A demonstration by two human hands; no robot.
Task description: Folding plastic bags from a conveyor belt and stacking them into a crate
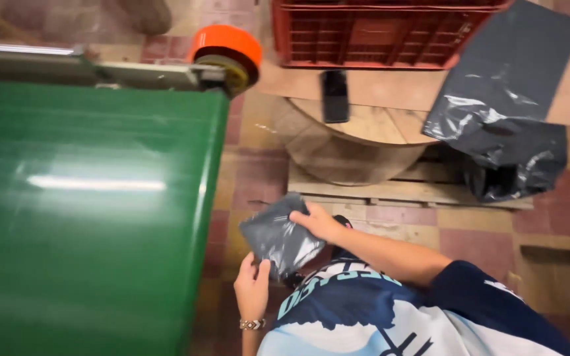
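Observation:
I hold a small dark grey plastic mailer bag (278, 237) in front of my chest, just right of the green belt. My left hand (252, 290), with a beaded bracelet at the wrist, grips the bag's lower edge. My right hand (318, 223) rests on its upper right side, fingers pressed on the plastic. The bag looks filled and slightly crumpled.
A green conveyor belt (87, 198) fills the left, with an orange tape roll (227, 49) at its far corner. Ahead, a wooden spool (357, 142) with a black phone (335, 95) stands on a pallet (404, 191). A red crate (377, 33) and grey bags (503, 112) lie beyond.

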